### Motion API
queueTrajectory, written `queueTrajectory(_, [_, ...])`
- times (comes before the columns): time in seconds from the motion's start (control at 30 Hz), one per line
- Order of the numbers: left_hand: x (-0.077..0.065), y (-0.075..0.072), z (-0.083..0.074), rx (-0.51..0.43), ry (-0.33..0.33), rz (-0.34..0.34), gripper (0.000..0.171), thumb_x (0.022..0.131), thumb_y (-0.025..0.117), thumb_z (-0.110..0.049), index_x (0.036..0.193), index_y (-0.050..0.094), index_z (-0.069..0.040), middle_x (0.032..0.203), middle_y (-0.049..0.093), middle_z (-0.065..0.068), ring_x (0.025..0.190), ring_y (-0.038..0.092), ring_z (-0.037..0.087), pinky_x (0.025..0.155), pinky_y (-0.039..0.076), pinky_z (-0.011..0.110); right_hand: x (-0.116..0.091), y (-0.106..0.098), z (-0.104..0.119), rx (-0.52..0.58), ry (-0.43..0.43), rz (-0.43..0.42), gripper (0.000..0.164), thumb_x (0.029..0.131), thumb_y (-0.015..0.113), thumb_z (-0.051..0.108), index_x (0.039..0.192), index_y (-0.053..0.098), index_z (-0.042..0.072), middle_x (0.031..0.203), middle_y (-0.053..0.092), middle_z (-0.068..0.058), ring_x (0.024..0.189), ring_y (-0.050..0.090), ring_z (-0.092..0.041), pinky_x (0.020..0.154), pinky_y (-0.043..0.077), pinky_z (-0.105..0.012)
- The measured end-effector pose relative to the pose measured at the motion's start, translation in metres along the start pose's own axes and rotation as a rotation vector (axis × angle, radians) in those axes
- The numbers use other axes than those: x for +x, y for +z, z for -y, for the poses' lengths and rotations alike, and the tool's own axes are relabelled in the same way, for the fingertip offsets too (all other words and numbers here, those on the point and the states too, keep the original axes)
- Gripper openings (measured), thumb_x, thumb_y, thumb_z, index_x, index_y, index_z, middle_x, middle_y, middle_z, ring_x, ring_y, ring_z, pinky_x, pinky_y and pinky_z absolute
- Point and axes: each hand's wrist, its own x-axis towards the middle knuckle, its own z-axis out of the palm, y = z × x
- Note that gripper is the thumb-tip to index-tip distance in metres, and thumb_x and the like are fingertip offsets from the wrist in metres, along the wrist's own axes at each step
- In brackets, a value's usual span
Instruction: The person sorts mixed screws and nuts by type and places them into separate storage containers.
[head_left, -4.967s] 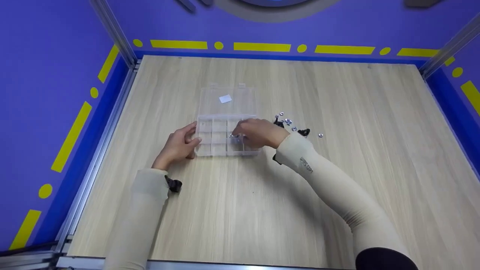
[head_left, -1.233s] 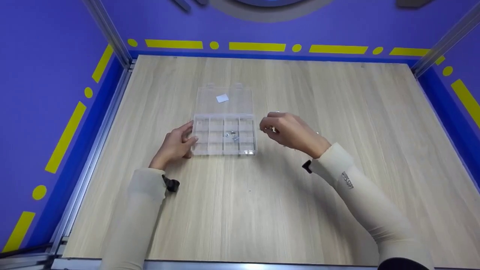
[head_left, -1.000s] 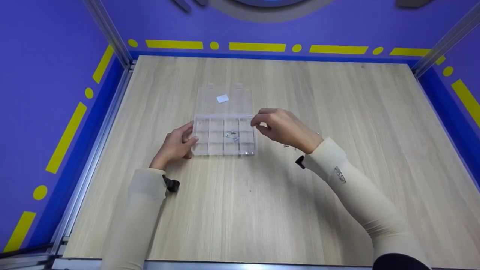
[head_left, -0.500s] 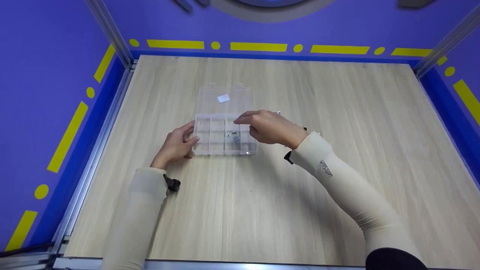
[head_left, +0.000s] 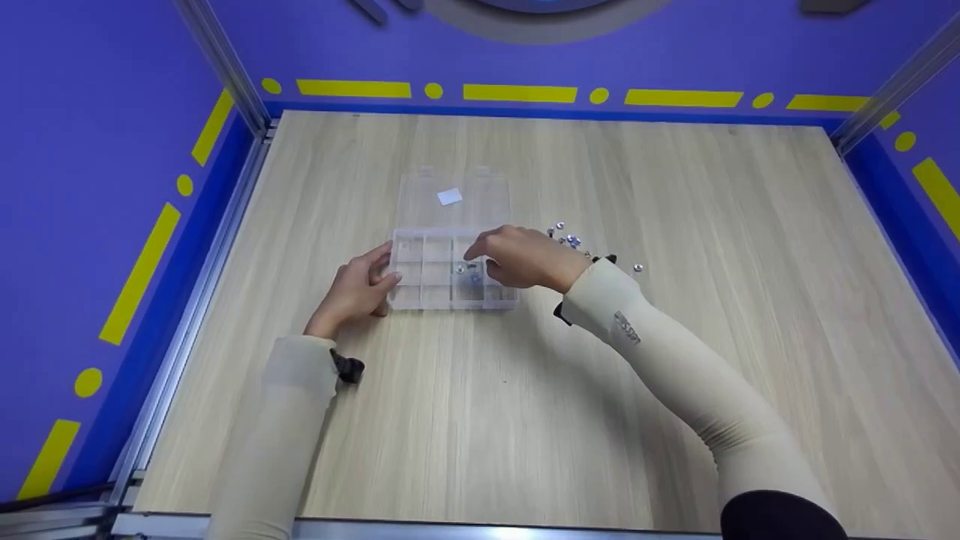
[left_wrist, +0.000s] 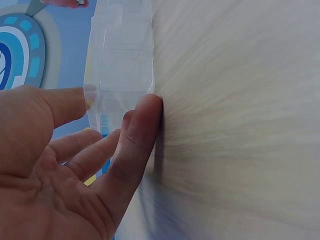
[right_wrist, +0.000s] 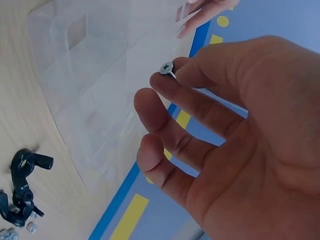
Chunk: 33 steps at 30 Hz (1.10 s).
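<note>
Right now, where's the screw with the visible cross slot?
Right wrist view, upper centre: screw pinched by the right hand, clear box behind it.

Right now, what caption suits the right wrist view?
Right hand pinches a cross-head screw, a clear plastic box behind.

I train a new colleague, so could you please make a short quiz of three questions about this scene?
1. True or false: the lid of the clear compartment box is open.
2. Which hand pinches the cross-head screw: A) left hand or B) right hand?
3. In the head view, on which side of the box is loose metal hardware lying on the table?

Key: 1. True. 2. B. 3. Right side.
</note>
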Motion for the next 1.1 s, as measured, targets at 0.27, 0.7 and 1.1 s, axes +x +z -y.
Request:
queueTrajectory(0.27, [-0.002, 0.0, 0.0, -0.015, -0.003, -0.014, 0.065, 0.105, 0.062, -0.02, 0.162, 0.033, -0.011, 0.14, 0.062, 0.012, 0.054, 0.063, 0.016, 0.054, 0.049, 0.022, 0.011, 0.008, 0.005, -0.034, 0.024, 0.065, 0.042, 0.096, 0.051, -0.005, 0.131, 0.071, 0.005, 0.134, 0.068, -0.011, 0.12, 0.065, -0.025, 0.099, 0.053, -0.042])
queueTrajectory(0.7, [-0.001, 0.0, 0.0, -0.049, 0.012, -0.013, 0.064, 0.105, 0.062, -0.019, 0.161, 0.034, -0.012, 0.139, 0.063, 0.012, 0.055, 0.065, 0.02, 0.052, 0.049, 0.024, 0.022, 0.009, 0.004, -0.02, 0.069, 0.137, 0.041, 0.093, 0.055, -0.013, 0.12, 0.077, 0.01, 0.116, 0.073, -0.007, 0.107, 0.066, -0.024, 0.095, 0.053, -0.042])
queueTrajectory(1.1, [0.0, 0.0, -0.001, -0.023, -0.021, 0.001, 0.065, 0.104, 0.062, -0.02, 0.162, 0.032, -0.011, 0.151, 0.053, 0.012, 0.055, 0.067, 0.017, 0.053, 0.053, 0.024, 0.032, 0.013, 0.0, -0.045, 0.061, 0.162, 0.045, 0.086, 0.053, -0.02, 0.104, 0.08, 0.011, 0.11, 0.075, -0.007, 0.094, 0.063, -0.024, 0.088, 0.054, -0.044])
